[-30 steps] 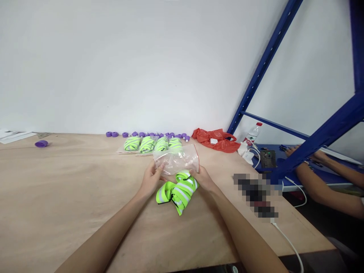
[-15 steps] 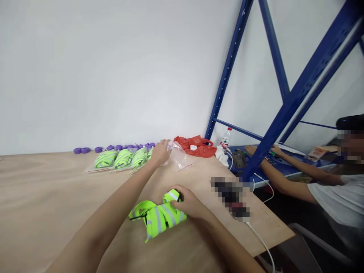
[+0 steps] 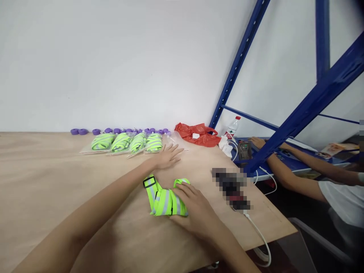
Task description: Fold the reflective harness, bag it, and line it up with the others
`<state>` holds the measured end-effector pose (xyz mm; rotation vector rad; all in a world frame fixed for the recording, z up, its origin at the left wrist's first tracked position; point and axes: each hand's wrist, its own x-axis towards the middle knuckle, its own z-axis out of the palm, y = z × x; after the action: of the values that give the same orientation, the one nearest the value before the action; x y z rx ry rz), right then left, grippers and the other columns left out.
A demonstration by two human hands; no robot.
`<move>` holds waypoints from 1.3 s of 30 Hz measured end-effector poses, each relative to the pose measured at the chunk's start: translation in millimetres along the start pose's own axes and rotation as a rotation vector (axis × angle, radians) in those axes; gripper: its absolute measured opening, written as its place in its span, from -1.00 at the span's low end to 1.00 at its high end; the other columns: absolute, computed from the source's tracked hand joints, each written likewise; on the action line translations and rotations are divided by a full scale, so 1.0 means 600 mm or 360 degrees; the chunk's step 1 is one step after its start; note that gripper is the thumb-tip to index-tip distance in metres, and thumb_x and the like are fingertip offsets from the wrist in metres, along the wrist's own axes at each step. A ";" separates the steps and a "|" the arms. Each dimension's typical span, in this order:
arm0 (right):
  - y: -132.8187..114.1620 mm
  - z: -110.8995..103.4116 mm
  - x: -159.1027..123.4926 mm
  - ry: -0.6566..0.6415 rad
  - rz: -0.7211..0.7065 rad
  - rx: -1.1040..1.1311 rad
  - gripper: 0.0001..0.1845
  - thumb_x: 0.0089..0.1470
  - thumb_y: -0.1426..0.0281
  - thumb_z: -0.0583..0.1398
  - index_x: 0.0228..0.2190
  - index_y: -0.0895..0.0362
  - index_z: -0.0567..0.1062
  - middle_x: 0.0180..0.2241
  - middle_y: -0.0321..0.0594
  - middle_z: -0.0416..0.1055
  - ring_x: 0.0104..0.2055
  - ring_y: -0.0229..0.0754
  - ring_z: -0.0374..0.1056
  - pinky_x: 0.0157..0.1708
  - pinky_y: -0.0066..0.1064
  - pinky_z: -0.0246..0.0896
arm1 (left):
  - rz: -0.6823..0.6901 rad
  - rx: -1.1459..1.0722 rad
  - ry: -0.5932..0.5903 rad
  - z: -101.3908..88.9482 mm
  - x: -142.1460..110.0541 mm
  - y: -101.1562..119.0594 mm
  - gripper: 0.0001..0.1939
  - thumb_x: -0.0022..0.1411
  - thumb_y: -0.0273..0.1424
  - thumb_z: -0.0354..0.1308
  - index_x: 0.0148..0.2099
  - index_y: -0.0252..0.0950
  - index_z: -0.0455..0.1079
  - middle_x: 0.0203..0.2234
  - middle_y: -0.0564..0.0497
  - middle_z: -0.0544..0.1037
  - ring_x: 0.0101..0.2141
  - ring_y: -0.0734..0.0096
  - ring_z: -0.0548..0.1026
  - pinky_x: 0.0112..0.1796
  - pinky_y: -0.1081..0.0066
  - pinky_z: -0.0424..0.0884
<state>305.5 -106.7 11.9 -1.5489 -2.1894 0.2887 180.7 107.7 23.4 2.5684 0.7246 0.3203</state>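
Observation:
A neon-green reflective strap (image 3: pixel 163 198) lies bunched on the wooden table (image 3: pixel 51 182) in front of me. My right hand (image 3: pixel 196 208) rests on its right end with fingers curled over the fabric. My left hand (image 3: pixel 167 156) reaches forward, fingers spread flat on the table, just short of a clear zip bag (image 3: pixel 174 141). Left of that bag lies a row of several bagged green straps (image 3: pixel 127 142).
Small purple rings (image 3: pixel 119 131) line the wall behind the bags. A red plastic bag (image 3: pixel 197 134) and a water bottle (image 3: pixel 232 127) sit at the far right. A blurred device with a white cable (image 3: pixel 257 237) lies near the table's right edge. Another person's arms (image 3: pixel 287 167) rest on a blue shelf.
My left hand set the clear bag down at the back and has drawn back, flat on the table. My right hand pressed down on the strap. The view swung right.

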 end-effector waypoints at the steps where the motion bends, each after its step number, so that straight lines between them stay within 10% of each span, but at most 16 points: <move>1: 0.004 0.002 0.003 -0.0016 0.0021 0.0078 -0.42 0.02 0.33 0.39 0.07 0.10 0.43 0.11 -0.03 0.42 0.19 0.11 0.28 0.19 -0.03 0.20 | 0.0063 -0.0057 -0.0014 -0.005 -0.030 0.011 -0.46 0.47 -0.22 -0.12 0.42 -0.19 0.07 0.40 -0.11 0.08 0.37 0.06 0.04 0.33 -0.05 -0.21; 4: 0.016 0.009 0.008 0.0067 0.0065 0.0357 -0.57 0.06 0.40 0.34 -0.01 0.06 0.44 0.03 -0.12 0.46 0.09 -0.01 0.36 0.08 -0.16 0.28 | 0.0203 -0.0276 -0.0172 -0.011 -0.130 0.043 -0.51 0.51 -0.19 -0.27 0.32 -0.14 0.26 0.24 0.03 0.39 0.21 0.34 0.36 0.22 0.33 0.24; 9: 0.010 0.016 0.017 0.0432 0.0044 0.0726 -0.63 0.09 0.49 0.19 -0.04 0.05 0.42 0.00 -0.15 0.45 0.08 -0.08 0.37 0.08 -0.23 0.28 | 0.0081 -0.0905 -0.0024 -0.014 -0.245 0.054 -0.39 0.22 -0.24 0.29 0.27 -0.19 0.26 0.16 -0.08 0.44 0.11 0.15 0.44 0.09 0.28 0.37; 14: 0.004 0.005 0.027 0.0575 0.0045 0.0671 -0.69 0.04 0.54 0.08 -0.16 0.08 0.44 -0.20 -0.20 0.51 -0.13 -0.13 0.47 -0.15 -0.34 0.39 | -0.0050 -0.1455 0.0368 -0.019 -0.276 0.048 -0.56 0.29 -0.23 0.21 0.14 -0.28 0.27 -0.09 -0.09 0.55 -0.08 0.20 0.53 -0.09 0.31 0.47; 21: -0.054 -0.014 0.029 0.1161 -0.0332 -0.0322 -0.79 0.17 0.56 0.09 -0.22 0.10 0.47 -0.06 -0.04 0.48 0.01 0.01 0.40 -0.04 -0.15 0.30 | -0.0161 -0.1364 0.0816 -0.011 -0.287 0.062 -0.53 0.33 -0.06 0.11 0.10 -0.29 0.35 -0.09 -0.08 0.55 -0.14 0.19 0.53 -0.21 0.34 0.50; 28: -0.117 -0.052 0.046 0.0953 -0.0182 0.0143 -0.81 0.32 0.41 0.08 -0.23 0.08 0.50 -0.21 -0.17 0.53 -0.14 -0.14 0.47 -0.15 -0.33 0.36 | -0.0171 -0.1330 0.1059 -0.003 -0.293 0.069 -0.54 0.37 -0.04 0.04 0.08 -0.29 0.35 -0.14 -0.08 0.56 -0.21 0.23 0.56 -0.26 0.36 0.54; 39: -0.105 -0.013 0.064 0.0540 0.0070 -0.0330 -0.74 0.31 0.36 0.09 -0.17 -0.01 0.59 -0.18 -0.27 0.62 -0.16 -0.11 0.53 -0.21 -0.35 0.34 | -0.0155 -0.1423 0.0960 0.029 -0.298 0.071 -0.51 0.39 -0.06 0.03 0.18 -0.27 0.29 0.05 -0.15 0.49 -0.09 0.17 0.54 -0.20 0.30 0.56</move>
<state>245.5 -93.6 53.6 -1.6187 -1.9676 -0.1839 55.7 -27.8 11.4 1.5750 0.6801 1.1231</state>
